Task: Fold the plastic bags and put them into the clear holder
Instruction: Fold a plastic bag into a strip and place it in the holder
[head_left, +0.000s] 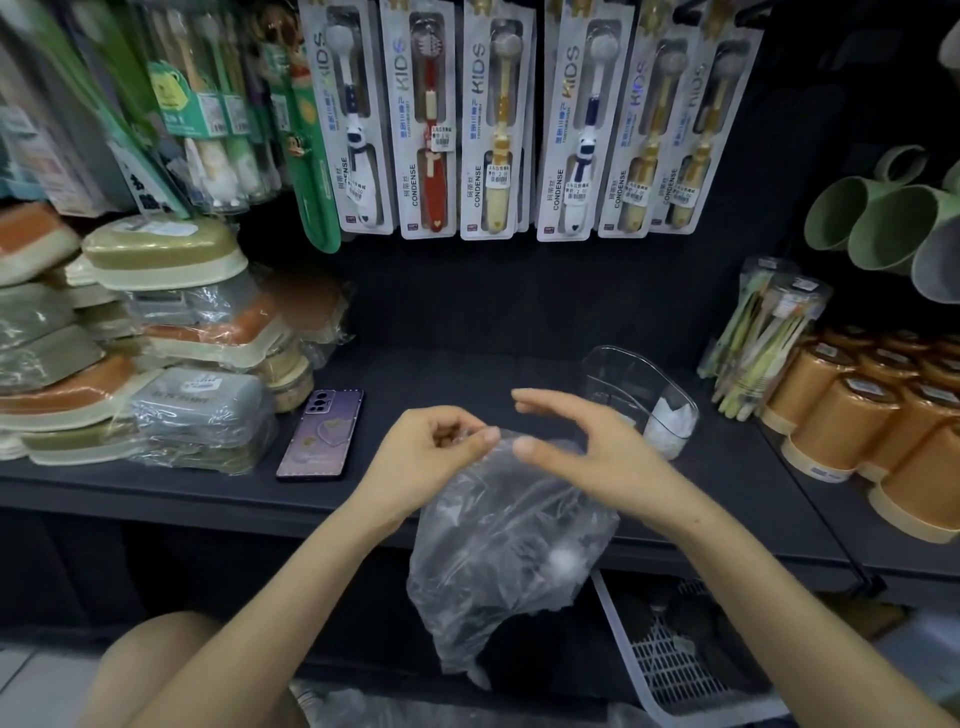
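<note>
Clear and crinkled, the plastic bag (509, 545) hangs in the air in front of the dark shelf (467, 374), and its lower part falls below the front edge of the shelf. The left hand (426, 457) pinches the top of the bag, with the fingers curled in and the thumb pressed on the film. The right hand (587, 452) is just beside it at the same top edge. Its fingers are stretched forward and its thumb is held apart below them, so the hand makes a wide C shape and closes on nothing; whether the thumb touches the film I cannot tell. The clear holder (613, 364) stands on the shelf behind the right hand, tilted a little, with a white folded piece (670, 423) inside at its lower end. A phone (322, 434) with a purple back lies flat on the shelf, to the left of the hands. Further left is a pile of wrapped soap boxes (166, 260). Packs of children's toothbrushes (431, 119) hang in a row above. To the right stand orange cups (852, 410), with green mugs (872, 218) above them. A white basket (670, 670) sits on the level below the shelf, at the lower right.
</note>
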